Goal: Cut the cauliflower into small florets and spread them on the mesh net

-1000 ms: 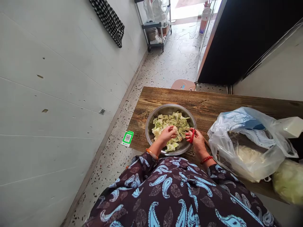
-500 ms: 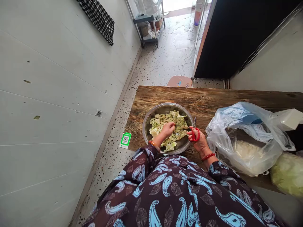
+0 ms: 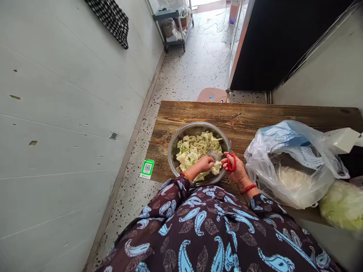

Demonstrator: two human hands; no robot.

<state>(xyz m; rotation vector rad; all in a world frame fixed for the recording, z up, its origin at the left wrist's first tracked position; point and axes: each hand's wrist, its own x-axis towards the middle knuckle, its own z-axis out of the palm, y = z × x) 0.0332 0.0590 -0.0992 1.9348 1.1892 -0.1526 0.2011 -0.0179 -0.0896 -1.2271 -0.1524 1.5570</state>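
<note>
A metal bowl [image 3: 170, 151] holds many cut cauliflower florets [image 3: 189, 153]. My left hand [image 3: 204, 164] is over the florets inside it, fingers curled together; what they hold, if anything, is hidden. At the bowl's right rim, my right hand [image 3: 238, 173] grips scissors by their red handles [image 3: 232, 163], the blades pointing away from me. One pale floret [image 3: 217, 167] lies between the two hands, close to the fingertips of both. I cannot tell which hand touches it.
The bowl stands on a wooden table [image 3: 184, 110]. To its right lie an open clear plastic bag [image 3: 295, 181] with white contents and a bagged pale green vegetable [image 3: 344, 206]. A QR-code card [image 3: 147, 169] is at the left edge. Beyond stands a pink stool [image 3: 212, 95].
My left hand has moved right and nearer to me within the bowl. A floret now shows between my hands. The right hand keeps the scissors at the rim. The view has shifted slightly.
</note>
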